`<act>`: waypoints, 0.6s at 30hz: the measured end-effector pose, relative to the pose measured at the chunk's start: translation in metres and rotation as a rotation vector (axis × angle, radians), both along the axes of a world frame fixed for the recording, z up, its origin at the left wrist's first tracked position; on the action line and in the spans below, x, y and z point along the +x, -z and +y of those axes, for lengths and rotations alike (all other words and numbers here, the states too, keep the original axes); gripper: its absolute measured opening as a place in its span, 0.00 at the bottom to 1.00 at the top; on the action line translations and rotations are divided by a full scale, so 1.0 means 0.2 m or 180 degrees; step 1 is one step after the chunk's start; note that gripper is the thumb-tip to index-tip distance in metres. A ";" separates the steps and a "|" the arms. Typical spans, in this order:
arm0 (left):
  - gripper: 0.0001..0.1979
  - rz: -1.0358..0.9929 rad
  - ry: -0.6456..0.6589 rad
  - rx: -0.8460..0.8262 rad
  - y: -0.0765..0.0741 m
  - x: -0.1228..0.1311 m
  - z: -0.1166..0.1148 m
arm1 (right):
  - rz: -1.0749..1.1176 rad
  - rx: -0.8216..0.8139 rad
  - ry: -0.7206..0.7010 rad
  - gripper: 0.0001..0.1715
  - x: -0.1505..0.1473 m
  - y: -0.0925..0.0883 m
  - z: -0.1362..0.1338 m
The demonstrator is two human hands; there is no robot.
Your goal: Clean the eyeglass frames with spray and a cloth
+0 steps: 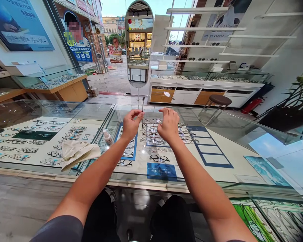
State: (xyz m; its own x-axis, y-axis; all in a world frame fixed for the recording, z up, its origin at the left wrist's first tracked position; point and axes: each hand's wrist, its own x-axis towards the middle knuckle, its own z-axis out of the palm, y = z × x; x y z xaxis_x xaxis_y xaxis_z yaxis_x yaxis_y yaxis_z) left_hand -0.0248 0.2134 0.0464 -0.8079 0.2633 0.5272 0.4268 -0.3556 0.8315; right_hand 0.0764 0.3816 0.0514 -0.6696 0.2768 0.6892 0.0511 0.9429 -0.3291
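My left hand (131,125) is closed, thumb and fingers pinching a pair of eyeglasses (143,105) above the glass counter. The glasses are turned edge-on, and a thin temple arm seems to stretch to the right. My right hand (169,125) is raised just right of them, fingers curved and apart from the thumb, with nothing visible between them. Below both hands, rows of eyeglass frames (155,134) show in the display case. A dark round-rimmed pair (159,158) lies closer to me. A cream cloth (78,153) and a small white spray bottle (107,137) are left of my left forearm.
The glass counter (207,183) spans in front of my knees. Inside it are a blue card (161,171) and a blue-edged tray (213,148). Beyond stand an oval mirror (139,43), a brown stool (220,100) and a fire extinguisher (252,105).
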 end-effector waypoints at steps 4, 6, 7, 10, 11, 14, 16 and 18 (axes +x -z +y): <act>0.21 0.0160 -0.0020 -0.0066 -0.03 0.03 -0.02 | 0.0065 -0.0038 -0.0240 0.34 0.01 -0.03 -0.02; 0.19 0.0385 -0.0131 -0.0174 -0.05 0.05 -0.02 | 0.0150 -0.0040 -0.0707 0.29 0.03 -0.05 -0.04; 0.18 0.0484 -0.0174 -0.0228 -0.06 0.07 -0.03 | 0.0172 -0.0075 -0.0956 0.27 0.03 -0.05 -0.06; 0.18 0.0567 -0.0089 -0.0287 -0.08 0.11 -0.03 | 0.0225 -0.0333 -0.1402 0.28 0.03 -0.03 -0.10; 0.19 0.0556 -0.0024 -0.0276 -0.08 0.11 -0.03 | 0.0259 -0.0452 -0.1452 0.29 0.02 -0.02 -0.11; 0.19 0.0555 0.0063 -0.0280 -0.09 0.12 -0.03 | 0.0299 -0.0841 -0.1596 0.29 0.00 0.00 -0.11; 0.18 0.0587 0.0044 -0.0339 -0.09 0.13 -0.03 | 0.0304 -0.1046 -0.1659 0.28 0.00 0.01 -0.11; 0.15 0.0728 -0.0094 -0.0409 -0.11 0.16 -0.03 | 0.0376 -0.1090 -0.1657 0.27 0.00 0.01 -0.11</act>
